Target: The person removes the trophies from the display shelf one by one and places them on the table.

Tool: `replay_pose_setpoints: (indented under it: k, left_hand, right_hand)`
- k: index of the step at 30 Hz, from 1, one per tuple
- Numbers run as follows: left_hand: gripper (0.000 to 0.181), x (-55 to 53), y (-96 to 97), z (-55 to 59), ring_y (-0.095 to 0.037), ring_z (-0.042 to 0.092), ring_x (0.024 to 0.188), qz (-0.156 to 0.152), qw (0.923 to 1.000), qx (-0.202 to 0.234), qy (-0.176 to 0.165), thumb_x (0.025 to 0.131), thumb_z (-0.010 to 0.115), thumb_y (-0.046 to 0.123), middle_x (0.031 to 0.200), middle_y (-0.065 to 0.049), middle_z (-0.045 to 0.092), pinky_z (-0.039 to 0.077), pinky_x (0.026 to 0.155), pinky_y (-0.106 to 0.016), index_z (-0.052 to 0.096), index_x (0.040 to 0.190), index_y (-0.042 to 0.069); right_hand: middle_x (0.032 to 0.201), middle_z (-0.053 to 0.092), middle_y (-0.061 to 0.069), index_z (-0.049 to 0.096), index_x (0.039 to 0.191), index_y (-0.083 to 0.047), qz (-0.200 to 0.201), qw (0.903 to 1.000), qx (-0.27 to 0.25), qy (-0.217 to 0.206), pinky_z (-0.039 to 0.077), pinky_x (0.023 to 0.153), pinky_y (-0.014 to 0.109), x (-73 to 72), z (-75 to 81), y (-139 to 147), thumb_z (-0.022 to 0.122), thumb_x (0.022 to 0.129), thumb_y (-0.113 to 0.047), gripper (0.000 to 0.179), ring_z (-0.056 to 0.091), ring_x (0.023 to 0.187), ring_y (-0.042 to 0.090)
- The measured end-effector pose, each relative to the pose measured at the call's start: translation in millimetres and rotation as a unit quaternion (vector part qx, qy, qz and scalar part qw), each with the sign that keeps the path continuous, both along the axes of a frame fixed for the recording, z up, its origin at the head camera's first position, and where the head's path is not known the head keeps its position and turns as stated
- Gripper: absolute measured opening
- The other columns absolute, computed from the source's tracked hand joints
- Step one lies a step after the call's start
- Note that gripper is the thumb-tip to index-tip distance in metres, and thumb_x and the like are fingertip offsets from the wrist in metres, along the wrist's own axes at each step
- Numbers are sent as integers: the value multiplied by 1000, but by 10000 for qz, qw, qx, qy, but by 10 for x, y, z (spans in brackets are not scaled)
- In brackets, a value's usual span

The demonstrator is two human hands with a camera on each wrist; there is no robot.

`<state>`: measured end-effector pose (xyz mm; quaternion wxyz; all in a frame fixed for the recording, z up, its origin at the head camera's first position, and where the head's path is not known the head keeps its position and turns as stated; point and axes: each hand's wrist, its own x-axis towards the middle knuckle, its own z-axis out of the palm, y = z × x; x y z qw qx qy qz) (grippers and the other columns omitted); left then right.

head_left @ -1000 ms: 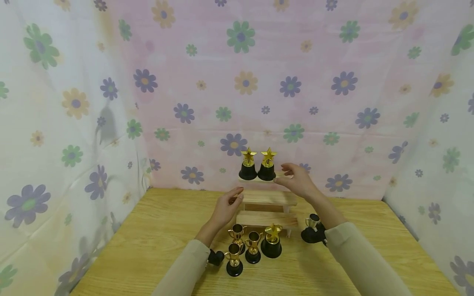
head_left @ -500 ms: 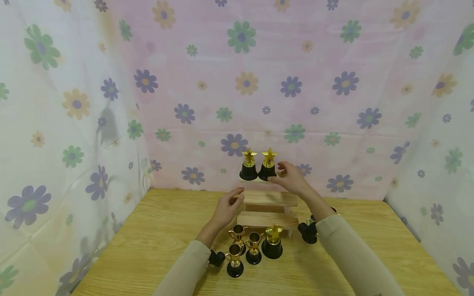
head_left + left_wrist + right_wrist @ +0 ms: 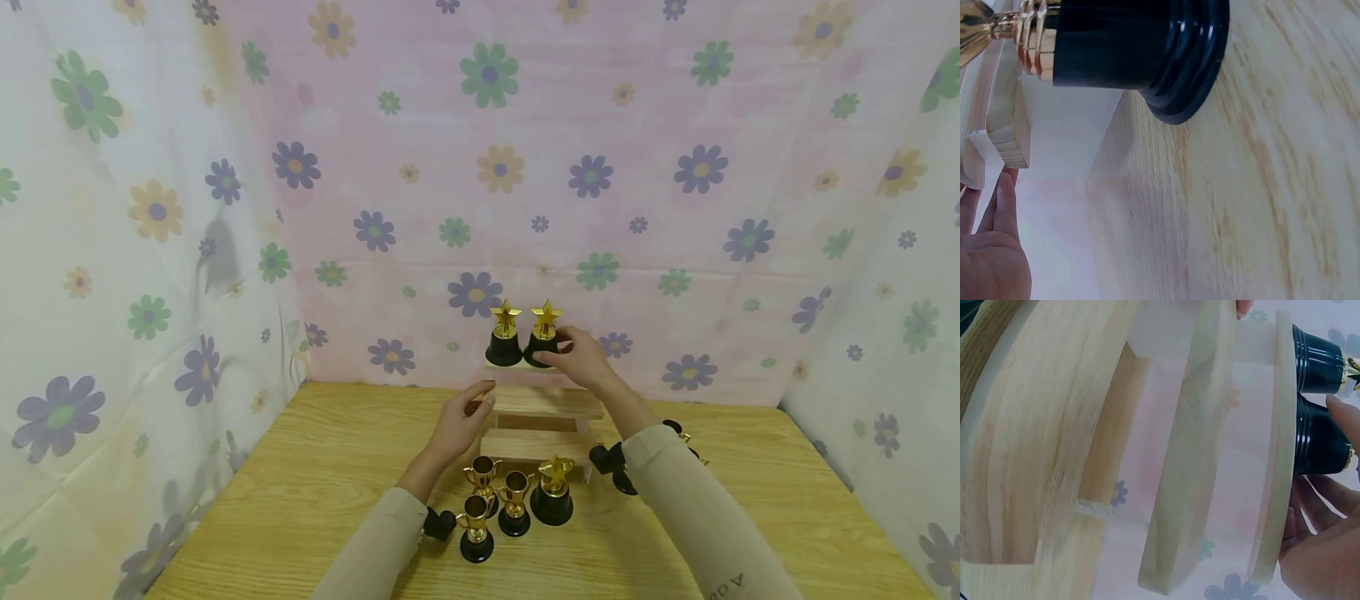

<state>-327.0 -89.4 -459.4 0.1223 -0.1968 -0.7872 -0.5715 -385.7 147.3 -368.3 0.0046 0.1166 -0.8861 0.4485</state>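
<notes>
A tiered wooden stand [image 3: 540,444] carries two gold star trophies on its top step. My right hand [image 3: 583,360] holds the right-hand star trophy [image 3: 545,321] by its black base, thumb in front and the other fingers behind. The left-hand star trophy [image 3: 504,348] stands upright close beside it. In the right wrist view, the held trophy's base [image 3: 1321,440] sits right at the board, between thumb and fingers. My left hand [image 3: 453,423] touches the left end of the stand's middle step with extended fingers [image 3: 1006,203].
Before the stand are several small gold cups [image 3: 514,500] on black bases and a third star trophy [image 3: 552,498]. More cups [image 3: 672,428] stand at the right, partly behind my right sleeve [image 3: 697,508]. A flowered cloth [image 3: 420,125] hangs behind the wooden table [image 3: 330,467].
My right hand has moved left from beside the right-hand star trophy and now grips its base. The left hand stays at the stand.
</notes>
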Motion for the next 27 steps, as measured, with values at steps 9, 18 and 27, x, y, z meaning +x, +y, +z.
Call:
replay_pose_setpoints:
  k: [9,18,27]
  left_hand:
    - [38,-105,-32,-124,-45,66,115,-12,10000,-61,-18,107,55,11,150,-26,50,50,101,-57,57,142,-4]
    - [40,-179,-85,-216,-38,66,118,-178,9997,-120,-101,108,56,22,153,-24,47,52,103,-50,59,144,5]
    - [41,-180,-79,-207,-38,66,119,-195,9995,-186,-154,108,55,24,155,-22,46,52,103,-51,58,145,7]
  right_hand:
    - [151,47,24,33,158,-1,-108,9999,-15,88,47,106,56,-12,-20,-58,71,98,-30,77,51,132,41]
    - [151,47,25,32,159,-2,-279,9996,-30,-18,47,107,55,0,-40,-91,71,98,-29,78,50,134,41]
    - [149,48,24,32,160,-2,-201,9998,45,17,48,105,56,19,-10,-57,72,98,-30,78,51,132,41]
